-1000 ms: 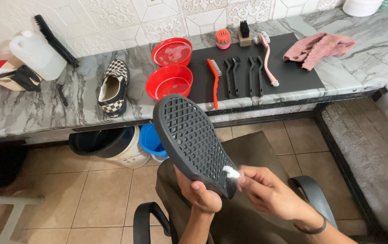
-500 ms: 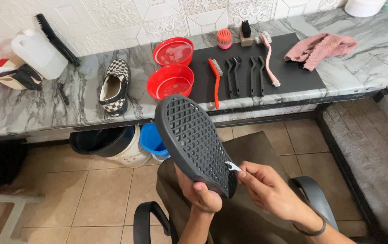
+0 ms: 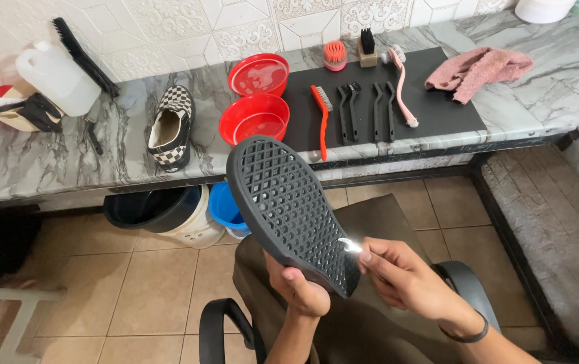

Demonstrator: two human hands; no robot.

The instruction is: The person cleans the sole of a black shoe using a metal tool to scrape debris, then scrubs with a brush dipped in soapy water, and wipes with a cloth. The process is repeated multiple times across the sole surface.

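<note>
Up in the air over the lap: a black shoe (image 3: 289, 209), sole facing up, toe pointing away. Under its heel end, the left hand (image 3: 297, 291), fingers clenched around the side, thumb on the rim. Just right of the heel, the right hand (image 3: 404, 280), fingertips pinched on a small white bit (image 3: 350, 245) touching the sole. Too blurred to say what kind of thing.

Probably light, easy for 1 hand. Sole likely firm but a little bendy, with a bumpy diamond grid, so not slippery. Top side of the shoe hidden. Best held at the heel or around the middle, thumb on the rim, not by the thin toe tip.

Just past the toe, the hard edge of a grey marble counter (image 3: 67, 168). On it, beyond the toe, 2 red bowls (image 3: 254, 118), 1 behind the other. Beyond the toe and left, a checkered shoe (image 3: 171, 128). Farther left, a white jug (image 3: 53, 77). Beyond the toe and right, a black mat (image 3: 438, 101) with an orange brush (image 3: 319, 114). Farther right, a pink cloth (image 3: 478, 71).

Below the toe, a dark bucket (image 3: 155, 209) and a blue bucket (image 3: 225, 205). Below the heel, a chair arm (image 3: 219, 323) close by. Little room ahead of the toe. More open room left of the shoe, over the tiled floor.
</note>
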